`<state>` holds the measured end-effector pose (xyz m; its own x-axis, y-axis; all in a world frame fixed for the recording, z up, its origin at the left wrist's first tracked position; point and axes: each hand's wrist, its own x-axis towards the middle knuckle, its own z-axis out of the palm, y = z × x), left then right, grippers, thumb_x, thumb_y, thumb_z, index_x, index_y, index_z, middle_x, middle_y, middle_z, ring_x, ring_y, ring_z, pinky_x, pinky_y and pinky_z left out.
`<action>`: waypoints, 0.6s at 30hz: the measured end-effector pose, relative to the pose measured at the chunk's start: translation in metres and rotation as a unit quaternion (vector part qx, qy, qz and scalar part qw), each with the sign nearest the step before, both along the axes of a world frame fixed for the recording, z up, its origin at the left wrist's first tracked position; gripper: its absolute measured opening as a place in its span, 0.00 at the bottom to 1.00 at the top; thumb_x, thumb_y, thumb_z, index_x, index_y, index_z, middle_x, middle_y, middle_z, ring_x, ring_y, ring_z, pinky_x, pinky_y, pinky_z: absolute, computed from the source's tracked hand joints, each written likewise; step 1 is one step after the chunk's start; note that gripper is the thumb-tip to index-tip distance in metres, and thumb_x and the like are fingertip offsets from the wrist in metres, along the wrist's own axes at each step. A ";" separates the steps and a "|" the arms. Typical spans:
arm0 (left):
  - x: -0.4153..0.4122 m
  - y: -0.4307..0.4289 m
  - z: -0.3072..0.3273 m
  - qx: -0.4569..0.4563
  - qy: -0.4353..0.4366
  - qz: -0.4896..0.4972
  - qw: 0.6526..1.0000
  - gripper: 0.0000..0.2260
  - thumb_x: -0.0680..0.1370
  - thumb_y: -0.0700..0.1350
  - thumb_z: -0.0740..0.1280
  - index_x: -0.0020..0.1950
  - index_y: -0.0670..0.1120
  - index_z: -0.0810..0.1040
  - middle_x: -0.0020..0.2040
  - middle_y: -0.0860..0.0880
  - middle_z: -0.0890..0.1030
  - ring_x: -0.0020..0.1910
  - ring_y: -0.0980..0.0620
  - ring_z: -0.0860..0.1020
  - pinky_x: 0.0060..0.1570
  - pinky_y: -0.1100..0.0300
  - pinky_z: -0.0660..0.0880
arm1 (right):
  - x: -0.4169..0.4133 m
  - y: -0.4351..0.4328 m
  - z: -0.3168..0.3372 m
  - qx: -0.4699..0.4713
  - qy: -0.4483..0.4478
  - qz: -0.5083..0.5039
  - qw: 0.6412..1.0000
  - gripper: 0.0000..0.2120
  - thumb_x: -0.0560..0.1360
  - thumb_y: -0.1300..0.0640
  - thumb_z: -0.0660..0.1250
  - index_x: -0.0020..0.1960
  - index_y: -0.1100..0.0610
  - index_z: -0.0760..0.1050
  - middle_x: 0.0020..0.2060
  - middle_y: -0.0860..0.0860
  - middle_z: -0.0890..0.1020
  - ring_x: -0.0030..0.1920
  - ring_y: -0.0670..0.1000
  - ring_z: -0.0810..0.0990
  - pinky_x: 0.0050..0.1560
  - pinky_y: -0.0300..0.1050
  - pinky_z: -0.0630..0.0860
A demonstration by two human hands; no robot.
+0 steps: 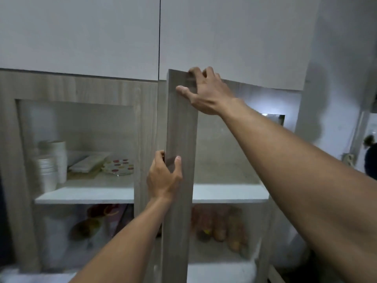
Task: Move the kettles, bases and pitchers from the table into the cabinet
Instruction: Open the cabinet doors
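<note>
The left hand (164,174) gripped the cabinet door (180,211) partway up its free edge, fingers curled behind the edge and thumb pressed on the near face. Higher on the same door, the right hand (206,92) held the top corner, fingers hooked over the top and thumb spread across the face. The door stood swung out. Behind it to the right lay a white shelf (230,194); to its left, behind a glazed panel, sat stacked white cups (50,168) and a spotted plate (119,165).
</note>
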<state>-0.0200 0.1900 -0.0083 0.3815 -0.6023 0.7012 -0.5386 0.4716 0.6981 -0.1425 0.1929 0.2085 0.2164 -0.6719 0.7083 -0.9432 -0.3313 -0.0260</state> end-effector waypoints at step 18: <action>-0.128 0.196 -0.024 -0.067 -0.074 -0.126 0.987 0.15 0.80 0.47 0.60 0.67 0.47 0.64 0.39 0.39 0.81 0.36 0.37 0.80 0.35 0.55 0.70 | -0.114 0.218 -0.012 -0.020 -0.022 0.007 1.000 0.39 0.77 0.33 0.61 0.80 0.49 0.53 0.70 0.58 0.70 0.69 0.59 0.72 0.66 0.58 0.72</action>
